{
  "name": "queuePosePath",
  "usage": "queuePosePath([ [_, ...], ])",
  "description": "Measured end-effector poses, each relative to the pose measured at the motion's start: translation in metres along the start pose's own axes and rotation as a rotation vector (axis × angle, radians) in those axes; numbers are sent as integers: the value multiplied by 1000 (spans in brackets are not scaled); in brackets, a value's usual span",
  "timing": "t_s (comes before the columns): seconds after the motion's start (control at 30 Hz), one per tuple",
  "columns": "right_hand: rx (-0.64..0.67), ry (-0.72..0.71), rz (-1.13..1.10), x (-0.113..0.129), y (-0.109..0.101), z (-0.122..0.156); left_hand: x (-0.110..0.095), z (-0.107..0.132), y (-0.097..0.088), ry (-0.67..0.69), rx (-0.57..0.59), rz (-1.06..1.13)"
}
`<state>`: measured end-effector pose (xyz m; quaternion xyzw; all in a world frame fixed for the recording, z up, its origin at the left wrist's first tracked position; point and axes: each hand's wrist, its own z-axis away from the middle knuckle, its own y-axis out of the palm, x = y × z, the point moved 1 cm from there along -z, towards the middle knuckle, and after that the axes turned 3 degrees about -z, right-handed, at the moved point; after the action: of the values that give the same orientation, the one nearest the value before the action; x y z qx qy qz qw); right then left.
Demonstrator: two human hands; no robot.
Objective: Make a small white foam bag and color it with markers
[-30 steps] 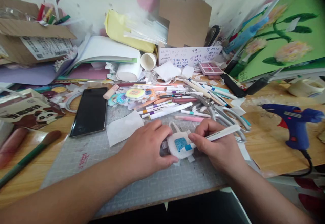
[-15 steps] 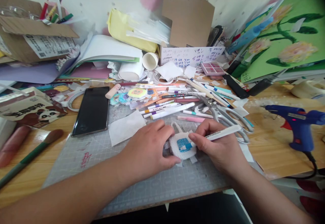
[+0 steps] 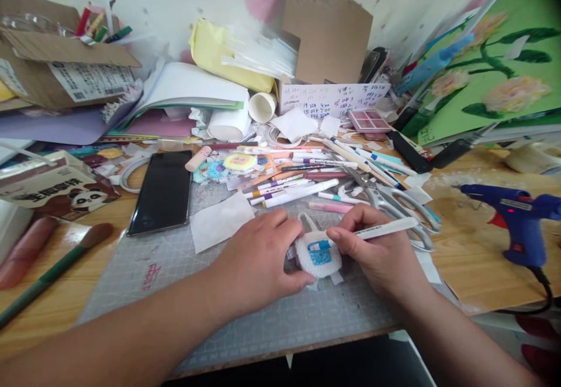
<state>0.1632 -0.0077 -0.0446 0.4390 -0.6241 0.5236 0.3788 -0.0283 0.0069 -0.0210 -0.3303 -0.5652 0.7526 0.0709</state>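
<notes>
Colouring is the step in hand: the right hand pinches a marker between thumb and forefinger, with the tip on the blue patch of a white cutout. The left hand, fingers pressed together and curled, pins the cutout's edge to the mat. The cutout lies at 3 o'clock from the left hand and 9 o'clock from the right, touching both. A further stroke calls for a light tip and a firm hold

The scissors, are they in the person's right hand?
No, the right hand holds a white marker on the white cutout; the scissors lie untouched beyond it.
</notes>
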Motion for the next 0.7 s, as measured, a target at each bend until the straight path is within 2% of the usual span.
queuePosePath([
  [0.27, 16, -11, -17, 1, 1, 2, 0, -1, 1, 11, -11, -15],
  [0.7, 62, 50, -94, 6, -2, 6, 2, 1, 3, 47, -45, -29],
])
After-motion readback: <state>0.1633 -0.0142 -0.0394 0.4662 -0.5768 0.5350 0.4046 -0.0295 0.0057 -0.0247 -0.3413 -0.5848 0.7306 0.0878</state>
